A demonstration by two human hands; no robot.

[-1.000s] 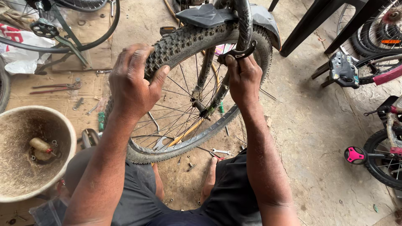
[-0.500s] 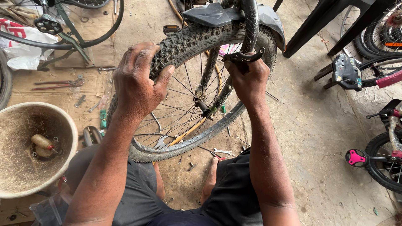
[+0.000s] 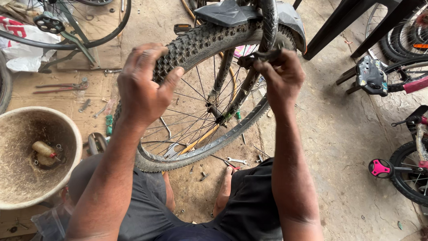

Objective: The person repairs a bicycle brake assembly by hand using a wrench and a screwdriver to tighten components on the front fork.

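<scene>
The left hand (image 3: 145, 87) is clamped over the knobby tyre (image 3: 209, 38) of a bicycle wheel (image 3: 196, 111), palm on the tread, thumb hooked toward the spokes and fingers curled over the far side. The right hand (image 3: 281, 78) is closed in a pinch on a dark brake arm (image 3: 258, 56) just beside the rim, fingertips pressed together around the metal (the exact part under the fingers is hidden). The wheel stands upright in front of the person, between the two forearms, its lower edge touching the concrete floor (image 3: 339, 147) near the person's knees. A grey mudguard (image 3: 232, 12) arches over the top of the tyre.

Beneath the wheel a small spanner (image 3: 236, 160) lies on the floor among scattered bolts. To the left, a round, dusty basin (image 3: 67, 129) holds a small oil bottle (image 3: 44, 149), and pliers (image 3: 62, 87) lie on a sheet of cardboard (image 3: 40, 100) beyond it. Farther left is another bicycle's crank and pedal (image 3: 49, 22). To the right, well apart, a pink pedal (image 3: 379, 168) juts from a small bicycle, and a black pedal (image 3: 371, 76) shows higher up.
</scene>
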